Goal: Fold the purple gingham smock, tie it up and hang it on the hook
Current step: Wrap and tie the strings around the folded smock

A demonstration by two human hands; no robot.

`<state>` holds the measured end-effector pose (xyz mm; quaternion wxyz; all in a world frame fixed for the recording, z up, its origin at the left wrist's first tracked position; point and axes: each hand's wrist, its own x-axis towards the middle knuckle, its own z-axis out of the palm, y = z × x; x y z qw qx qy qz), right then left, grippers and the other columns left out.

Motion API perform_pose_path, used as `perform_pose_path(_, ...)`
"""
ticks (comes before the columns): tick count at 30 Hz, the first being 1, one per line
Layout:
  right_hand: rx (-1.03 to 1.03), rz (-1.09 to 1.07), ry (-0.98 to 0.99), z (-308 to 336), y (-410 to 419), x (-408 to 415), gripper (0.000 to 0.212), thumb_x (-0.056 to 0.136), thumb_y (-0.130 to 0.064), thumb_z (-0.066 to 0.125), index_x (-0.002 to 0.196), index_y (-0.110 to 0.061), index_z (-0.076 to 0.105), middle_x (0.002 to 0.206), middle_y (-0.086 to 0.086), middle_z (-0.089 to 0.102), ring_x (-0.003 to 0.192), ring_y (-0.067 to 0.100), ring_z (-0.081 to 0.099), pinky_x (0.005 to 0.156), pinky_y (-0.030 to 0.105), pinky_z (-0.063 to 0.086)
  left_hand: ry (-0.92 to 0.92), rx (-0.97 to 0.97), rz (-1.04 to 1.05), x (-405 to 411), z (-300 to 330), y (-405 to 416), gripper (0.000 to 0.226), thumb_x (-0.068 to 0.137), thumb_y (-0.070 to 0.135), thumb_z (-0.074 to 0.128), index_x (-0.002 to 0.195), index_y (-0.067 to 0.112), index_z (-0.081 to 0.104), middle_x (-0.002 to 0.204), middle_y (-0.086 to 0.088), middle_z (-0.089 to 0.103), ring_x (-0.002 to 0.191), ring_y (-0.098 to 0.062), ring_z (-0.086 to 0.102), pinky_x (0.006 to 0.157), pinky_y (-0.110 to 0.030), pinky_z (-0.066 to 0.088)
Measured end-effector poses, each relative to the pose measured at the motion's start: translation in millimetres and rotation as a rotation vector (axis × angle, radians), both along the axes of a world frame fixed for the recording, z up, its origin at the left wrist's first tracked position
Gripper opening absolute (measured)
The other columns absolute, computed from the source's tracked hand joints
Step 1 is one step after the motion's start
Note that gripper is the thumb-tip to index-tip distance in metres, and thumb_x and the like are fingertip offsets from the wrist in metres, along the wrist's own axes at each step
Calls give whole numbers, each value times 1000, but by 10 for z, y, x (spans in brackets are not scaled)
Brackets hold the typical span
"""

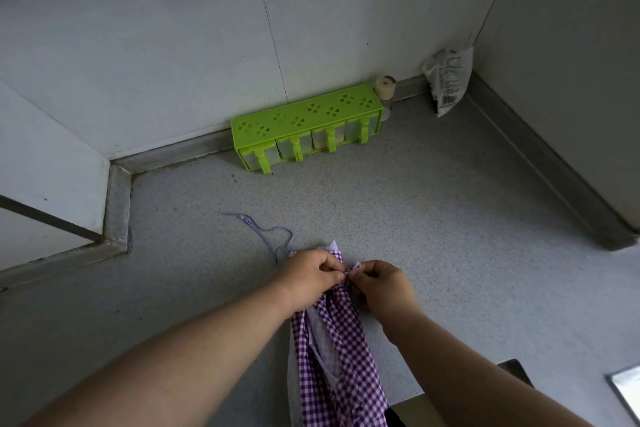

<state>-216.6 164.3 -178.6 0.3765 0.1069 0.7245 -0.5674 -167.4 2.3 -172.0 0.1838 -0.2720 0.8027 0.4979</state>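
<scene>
1. Surface (433, 218): a speckled grey counter carries everything we describe; it meets pale wall panels at the far side and at the right.
2. Tie string (268, 236): a thin bluish cord trails loose on the surface, from far left towards the top of the folded cloth. We judge it limp and light, easy to drag by accident, and the natural thing to wind round the bundle.
3. Left hand (311, 276): fingers curled, pinching the top of the cloth at its fingertips.
4. Purple gingham smock (337, 350): gathered into a narrow, long strip that lies near us at the middle of the surface, its lower end running over the near edge. We judge it soft, light and without stiffness, so the folds will slump unless held; the best hold is at the bunched far end, where the layers and the strings meet.
5. Right hand (381, 282): fingers curled, pinching a small piece of cloth or tie just beside the left fingertips; we cannot tell which it is. The two hands nearly touch.
6. Green spice rack (306, 126): stands against the far wall, well apart from the smock, with a small capped jar (385, 90) just beside its right end.
7. Crumpled packet (448, 80): leans in the far right corner.
8. Obstacles: nothing lies between the hands and the cloth. No hook shows in this view.
</scene>
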Motion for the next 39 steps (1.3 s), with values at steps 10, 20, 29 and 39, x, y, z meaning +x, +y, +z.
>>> perform_pose_path(10, 65, 149, 229, 34, -4, 125, 10, 98, -23, 68, 99, -27, 77, 86, -11, 78, 78, 1, 72, 67, 19, 58, 39, -146, -81, 17, -22, 27, 23, 88, 20, 80, 80, 32, 62, 78, 12, 68, 74, -2, 63, 70, -19, 47)
perform_pose_path(20, 51, 331, 318, 38, 62, 72, 21, 98, -14, 66, 86, -28, 75, 85, -9, 74, 73, -2, 66, 65, 13, 50, -55, -50, -160, -66, 13, -25, 26, 91, 15, 76, 91, 37, 63, 88, 11, 75, 90, -6, 71, 96, -33, 57)
perform_pose_path(29, 166, 741, 829, 93, 210, -71, 13, 93, -16, 69, 97, -26, 75, 94, -16, 65, 87, -6, 57, 76, 5, 41, -110, -46, -231, -69, 70, -26, 21, 96, 18, 66, 89, 36, 71, 93, 11, 78, 93, -6, 72, 94, -26, 55)
perform_pose_path(39, 457, 945, 690, 241, -21, -182, 13, 92, -23, 66, 101, -18, 73, 93, 0, 68, 85, 18, 63, 72, 24, 52, -51, -146, -294, -39, 110, 31, 23, 100, 11, 56, 111, 25, 72, 105, 9, 74, 98, -8, 66, 79, -11, 45)
